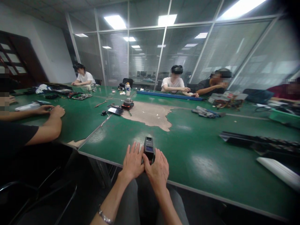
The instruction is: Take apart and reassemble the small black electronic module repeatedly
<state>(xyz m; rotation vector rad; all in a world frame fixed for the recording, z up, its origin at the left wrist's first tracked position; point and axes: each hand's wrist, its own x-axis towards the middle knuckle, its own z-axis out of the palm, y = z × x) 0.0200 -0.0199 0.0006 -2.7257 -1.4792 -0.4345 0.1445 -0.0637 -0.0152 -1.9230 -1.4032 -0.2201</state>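
A small black box-shaped electronic device (149, 148) stands near the front edge of the green table, directly before me. On its top face are a small bluish screen and a row of buttons. My left hand (133, 162) lies flat to the left of it, fingers stretched out, the thumb side close to the device; whether it touches is unclear. Around the device's near end is my right hand (157, 165), thumb on the left and fingers along the right side. The device's lower part is hidden behind this hand.
A black-screened gadget (115, 111), a black-and-red device (127, 104) and a bottle (127, 89) stand farther back. Black strips (248, 142) and a white bar (278, 170) lie right. A co-worker's hands (55, 112) are at left; other people sit across.
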